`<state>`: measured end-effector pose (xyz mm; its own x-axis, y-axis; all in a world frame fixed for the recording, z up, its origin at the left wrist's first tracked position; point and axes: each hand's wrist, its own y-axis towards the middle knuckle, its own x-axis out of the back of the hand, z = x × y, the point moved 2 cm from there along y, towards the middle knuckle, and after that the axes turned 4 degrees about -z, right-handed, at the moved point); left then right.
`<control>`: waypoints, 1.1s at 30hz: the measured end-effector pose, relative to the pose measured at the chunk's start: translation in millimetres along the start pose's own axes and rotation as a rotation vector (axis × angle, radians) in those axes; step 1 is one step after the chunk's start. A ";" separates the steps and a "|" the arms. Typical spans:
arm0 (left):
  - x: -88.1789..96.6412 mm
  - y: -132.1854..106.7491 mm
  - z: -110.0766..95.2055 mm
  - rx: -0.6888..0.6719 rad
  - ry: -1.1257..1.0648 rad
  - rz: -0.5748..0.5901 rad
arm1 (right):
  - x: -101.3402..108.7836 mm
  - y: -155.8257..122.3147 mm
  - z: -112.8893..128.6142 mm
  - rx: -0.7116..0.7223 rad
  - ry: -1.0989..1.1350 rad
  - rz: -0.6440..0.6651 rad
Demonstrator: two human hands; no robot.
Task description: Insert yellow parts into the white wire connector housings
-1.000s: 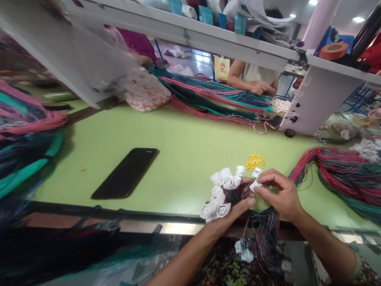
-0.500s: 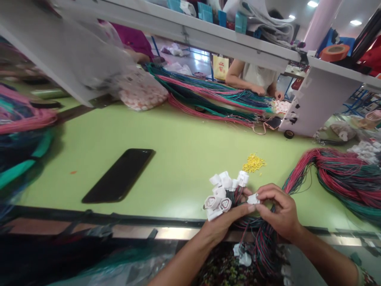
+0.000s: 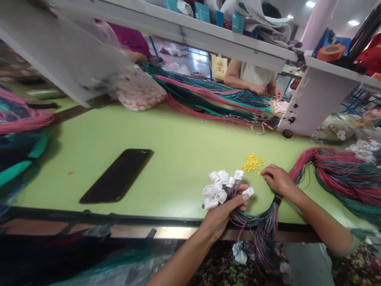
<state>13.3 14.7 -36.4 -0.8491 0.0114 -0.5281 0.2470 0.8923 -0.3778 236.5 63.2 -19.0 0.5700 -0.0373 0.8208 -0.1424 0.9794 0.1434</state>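
Note:
My left hand (image 3: 224, 212) is closed around a bunch of red, green and black wires (image 3: 262, 222) that end in several white connectors (image 3: 218, 187), held just above the near edge of the green table (image 3: 178, 151). My right hand (image 3: 276, 180) has reached out to a small heap of yellow pieces (image 3: 252, 162). Its fingers are curled in a pinch at the heap's near edge. What the fingertips hold is too small to make out.
A black phone (image 3: 117, 174) lies flat to the left. Large bundles of red and green wires (image 3: 342, 174) lie at the right, the far side (image 3: 214, 99) and the left. A person (image 3: 253, 79) works across the table under a white shelf (image 3: 208, 35).
My right hand let go of the white connector it was working at my left hand and moved forward to the yellow heap. My left hand stayed with the bunch.

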 end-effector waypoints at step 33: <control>-4.7 -3.1 5.4 -0.267 0.119 0.034 | 8.9 -52.2 91.5 0.289 0.374 -0.272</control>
<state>19.0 9.5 -36.9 -0.8949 0.0823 -0.4387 0.1582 0.9775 -0.1393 175.0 -6.4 31.4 0.8587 -0.1570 0.4878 -0.1361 0.8478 0.5126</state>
